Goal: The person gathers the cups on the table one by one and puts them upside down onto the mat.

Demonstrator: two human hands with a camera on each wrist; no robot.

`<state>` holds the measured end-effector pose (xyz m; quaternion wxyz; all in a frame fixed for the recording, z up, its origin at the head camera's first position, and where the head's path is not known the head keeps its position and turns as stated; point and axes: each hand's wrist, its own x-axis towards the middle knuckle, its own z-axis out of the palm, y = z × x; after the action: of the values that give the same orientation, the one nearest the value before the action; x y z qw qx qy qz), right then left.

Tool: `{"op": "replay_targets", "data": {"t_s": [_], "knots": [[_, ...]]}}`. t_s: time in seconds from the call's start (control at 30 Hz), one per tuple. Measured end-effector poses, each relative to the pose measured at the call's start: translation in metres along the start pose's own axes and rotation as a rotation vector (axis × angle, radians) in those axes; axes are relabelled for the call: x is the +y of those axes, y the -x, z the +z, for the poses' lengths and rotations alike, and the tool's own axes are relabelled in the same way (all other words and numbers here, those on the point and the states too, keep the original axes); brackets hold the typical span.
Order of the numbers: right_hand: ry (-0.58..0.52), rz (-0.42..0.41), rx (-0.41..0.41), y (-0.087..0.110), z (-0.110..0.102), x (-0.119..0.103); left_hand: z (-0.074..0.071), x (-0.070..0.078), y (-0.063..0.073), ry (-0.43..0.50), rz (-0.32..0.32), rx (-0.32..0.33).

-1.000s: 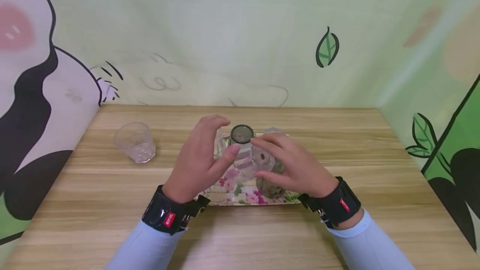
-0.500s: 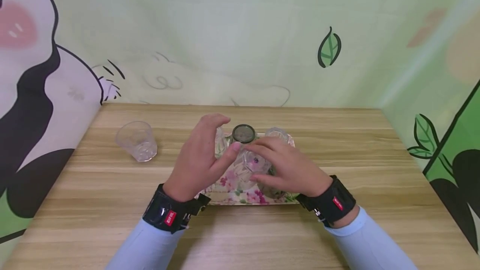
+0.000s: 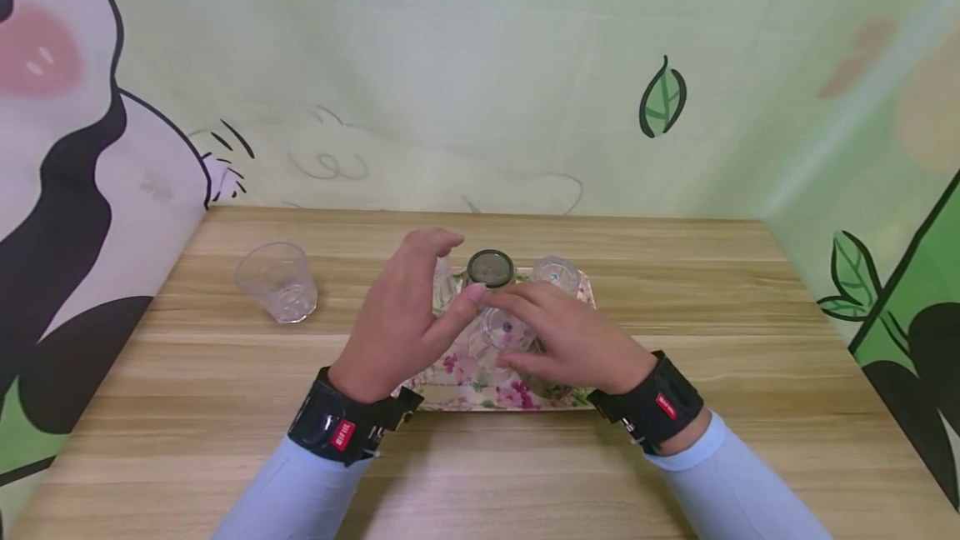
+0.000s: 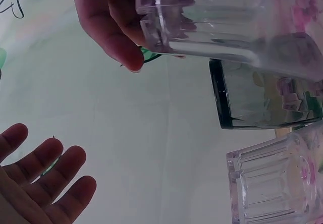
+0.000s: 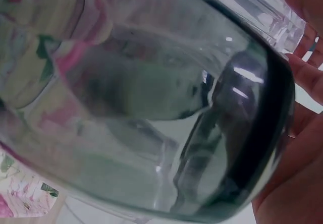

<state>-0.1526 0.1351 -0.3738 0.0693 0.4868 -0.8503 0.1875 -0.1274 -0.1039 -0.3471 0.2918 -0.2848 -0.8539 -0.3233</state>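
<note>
My right hand (image 3: 573, 332) grips a clear faceted glass (image 3: 507, 330), base up, over the middle of a floral tray (image 3: 450, 397). In the left wrist view its fingertips lie at the base of that glass (image 4: 202, 19). My left hand (image 3: 405, 307) hovers with fingers spread and thumb out, holding nothing, its thumb tip close to the right fingertips. A dark-tinted glass (image 3: 491, 269) stands upside down at the tray's back. Close to the right wrist camera is another dark-tinted glass (image 5: 151, 108), hidden under my right hand in the head view.
On the tray, one clear glass (image 3: 557, 273) stands at the back right and another (image 4: 267, 178) at the left, partly behind my left hand. A lone clear glass (image 3: 279, 282) stands on the wooden table (image 3: 150, 407) left of the tray. A printed cloth wall (image 3: 450, 73) rises behind.
My right hand has moved left and slightly lower with the clear glass, uncovering the back-right glass. The left hand has stayed nearly still.
</note>
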Motion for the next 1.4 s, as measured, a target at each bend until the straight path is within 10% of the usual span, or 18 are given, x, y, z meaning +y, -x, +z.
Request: {"op": "replay_targets", "data": {"t_s": [1.4], "knots": [[0.043, 0.04, -0.121, -0.012, 0.015, -0.002, 0.003, -0.002, 0.0, -0.046, 0.001, -0.062]]}}
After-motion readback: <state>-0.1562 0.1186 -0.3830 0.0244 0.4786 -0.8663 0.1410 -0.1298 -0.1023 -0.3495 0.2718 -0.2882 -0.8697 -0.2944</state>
